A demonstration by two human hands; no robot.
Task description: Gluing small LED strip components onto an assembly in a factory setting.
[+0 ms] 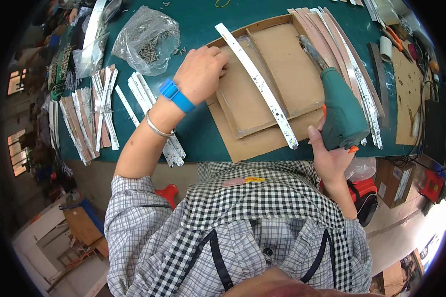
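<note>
— In the head view, where's the right hand [332, 156]?
— Low on the right, wrapped around the green power tool [344, 109]. The thumb sits along its left side, and the tool's dark nose points away from the person, over the right edge of the cardboard tray [295, 64].

— And the left hand [203, 69]?
— At the tray's far left corner, back of the hand up, fingers curled under. I can't tell whether they pinch anything; the knuckles hide the tips. A blue wristband [183, 101] and a metal bangle [158, 127] circle that arm.

— Where's the white strip [256, 81] with the small components?
— Slantwise across the tray, between the two hands. One end sticks out past the far edge, the other past the near edge. Neither hand covers it.

— What's around them?
— The tray is on the green bench [198, 133], with a flat cardboard sheet [248, 148] showing below its near edge. Beyond the left hand lies a clear plastic bag [151, 42] of small screws, a few spilled beside it. More strips [101, 109] are bunched at the left, and a long bundle [347, 59] lies to the right, partly behind the tool.
</note>
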